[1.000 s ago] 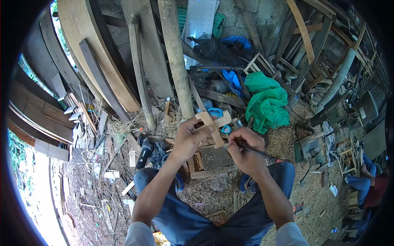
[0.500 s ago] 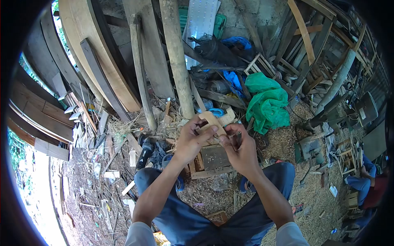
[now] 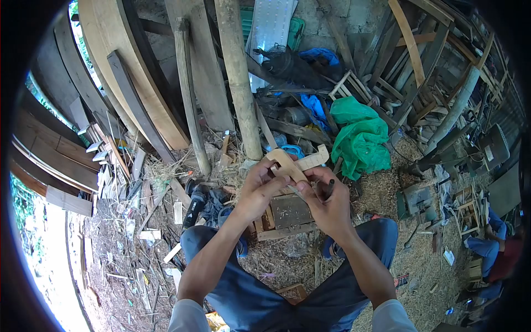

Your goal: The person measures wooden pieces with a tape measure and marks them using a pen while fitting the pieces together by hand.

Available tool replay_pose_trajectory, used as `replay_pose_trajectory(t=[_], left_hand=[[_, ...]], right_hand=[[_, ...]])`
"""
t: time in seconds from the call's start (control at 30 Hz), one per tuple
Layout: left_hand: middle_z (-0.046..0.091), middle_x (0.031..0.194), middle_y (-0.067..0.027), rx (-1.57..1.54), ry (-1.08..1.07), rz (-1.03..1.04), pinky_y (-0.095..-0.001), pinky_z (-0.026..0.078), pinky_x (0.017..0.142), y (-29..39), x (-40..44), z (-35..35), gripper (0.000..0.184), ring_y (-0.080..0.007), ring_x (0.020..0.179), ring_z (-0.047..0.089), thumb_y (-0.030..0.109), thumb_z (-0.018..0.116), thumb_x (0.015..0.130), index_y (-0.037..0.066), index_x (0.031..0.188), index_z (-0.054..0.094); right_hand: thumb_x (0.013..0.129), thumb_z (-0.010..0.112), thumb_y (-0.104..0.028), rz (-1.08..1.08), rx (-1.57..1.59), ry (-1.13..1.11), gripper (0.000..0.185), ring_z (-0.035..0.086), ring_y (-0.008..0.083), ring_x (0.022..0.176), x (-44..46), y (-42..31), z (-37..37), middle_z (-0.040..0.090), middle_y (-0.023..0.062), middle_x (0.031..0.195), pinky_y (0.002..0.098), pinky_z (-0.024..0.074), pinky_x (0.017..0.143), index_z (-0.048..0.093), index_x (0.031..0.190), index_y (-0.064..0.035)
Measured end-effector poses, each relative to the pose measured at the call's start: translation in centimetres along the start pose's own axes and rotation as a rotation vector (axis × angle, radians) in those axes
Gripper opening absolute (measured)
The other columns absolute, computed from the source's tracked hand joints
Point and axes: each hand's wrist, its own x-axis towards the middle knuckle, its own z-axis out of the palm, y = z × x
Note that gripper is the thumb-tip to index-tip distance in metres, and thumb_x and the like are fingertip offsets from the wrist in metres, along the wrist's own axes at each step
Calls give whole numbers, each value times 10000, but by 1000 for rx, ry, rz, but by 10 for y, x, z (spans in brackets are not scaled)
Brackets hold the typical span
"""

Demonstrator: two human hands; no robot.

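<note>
Two pale wooden pieces cross each other in front of me, above a low wooden block. My left hand [image 3: 260,191] is closed around the near piece of wood [image 3: 285,164], thumb on its lower side. The other piece of wood [image 3: 313,160] reaches to the upper right and has a notched end; whether the two are joined I cannot tell. My right hand [image 3: 326,200] pinches the lower end of the near piece. A dark, thin stick-like object [image 3: 331,186] also pokes out between its fingers; its kind is unclear.
A wooden block [image 3: 293,213] stands between my feet. Behind it are a bamboo pole [image 3: 238,83], a green plastic sheet [image 3: 360,138] and leaning boards [image 3: 130,72]. A black flashlight-like tool [image 3: 194,207] lies at left. Another person [image 3: 489,249] sits at far right.
The wooden pieces have turned slightly, and the notched end now shows more to the upper right. My right hand has shifted a little right, tilting the dark stick-like object.
</note>
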Motion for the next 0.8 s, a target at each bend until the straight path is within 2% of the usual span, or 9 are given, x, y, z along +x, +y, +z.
replay_pose_trajectory(t=[0.03, 0.1, 0.17, 0.23, 0.4, 0.8], left_hand=[[570, 1135, -138, 0, -1, 0, -336, 442, 896, -1, 1, 0, 429, -188, 1036, 562, -38, 473, 825, -44, 1253, 444], [626, 1022, -80, 40, 17, 75, -269, 476, 831, -4, 2, -1, 310, -132, 903, 620, 43, 560, 877, -35, 1176, 527], [628, 1011, -73, 60, 6, 72, -261, 475, 814, -5, 4, -3, 295, -124, 887, 621, 58, 576, 884, -33, 1161, 537], [631, 1001, -66, 79, -4, 69, -253, 475, 796, -6, 3, -3, 281, -117, 871, 622, 73, 593, 890, -32, 1147, 548], [635, 961, -61, 111, 67, 66, -233, 484, 756, -5, 2, -1, 247, -104, 863, 614, 77, 648, 865, -32, 1078, 584], [637, 902, -47, 113, 94, 58, -230, 494, 696, -1, 3, 2, 298, -92, 754, 608, 121, 689, 844, -21, 1089, 596]], right_hand=[[819, 679, -103, 3, 37, 33, 247, 404, 51, 520, 0, 1, 0, 641, 55, 792, 228, 341, 457, 590, 1034, -20], [819, 679, -104, 0, 49, 43, 253, 399, 50, 515, 1, 0, -1, 647, 59, 806, 227, 338, 454, 589, 1039, -17], [819, 680, -104, -2, 61, 51, 259, 394, 49, 510, 1, 1, -2, 654, 63, 820, 226, 336, 451, 589, 1045, -14], [853, 648, -66, -27, 75, 10, 248, 369, 1, 556, 1, 5, -2, 638, 33, 877, 190, 304, 489, 557, 1077, -10], [850, 652, -71, -11, 60, 6, 284, 353, 0, 544, -1, -10, -7, 643, 45, 890, 187, 290, 480, 554, 1110, -10], [849, 669, -122, -39, 27, 36, 278, 327, 15, 525, -2, -12, -8, 635, 17, 812, 202, 280, 464, 587, 1091, -12]])
